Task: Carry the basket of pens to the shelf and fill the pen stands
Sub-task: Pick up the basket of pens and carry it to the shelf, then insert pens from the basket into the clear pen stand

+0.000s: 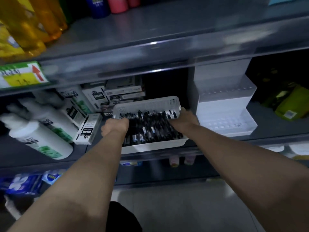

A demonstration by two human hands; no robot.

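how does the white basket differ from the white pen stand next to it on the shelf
The basket is packed with dark pens; the pen stand looks empty, its holes unfilled. The basket is a shallow tray with perforated walls; the stand rises in solid steps. The left hand and right hand hold the basket, while nothing touches the stand. Both are white plastic on the same shelf.

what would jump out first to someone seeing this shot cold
The white basket packed with dark pens sits mid-frame at the middle shelf's front edge, with the left hand and right hand on its two ends. Just right of it stands a white tiered pen stand, apparently empty. At upper left, yellow bottles crowd the shelf above.
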